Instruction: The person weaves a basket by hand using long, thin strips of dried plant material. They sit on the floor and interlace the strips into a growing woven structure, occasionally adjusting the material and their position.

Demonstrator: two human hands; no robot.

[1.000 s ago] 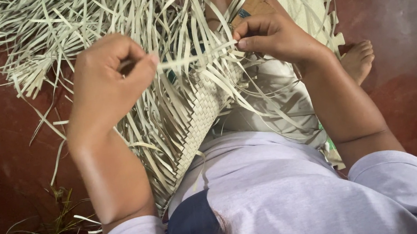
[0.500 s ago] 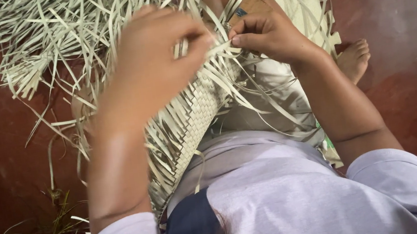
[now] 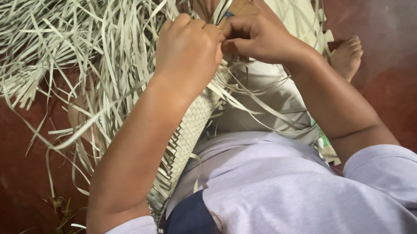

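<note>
Dark red-brown floor (image 3: 406, 5) fills the view, smooth and faintly shiny, with one bare foot (image 3: 347, 56) resting on it at the right. Since the earlier frames, the left hand (image 3: 188, 48) has crossed over to meet the right hand (image 3: 257, 35); both now touch, each grip pinched shut on pale palm-leaf strips (image 3: 97, 34). One partly woven mat (image 3: 188, 131) lies across the lap, its many loose strips fanning out over the floor.
</note>
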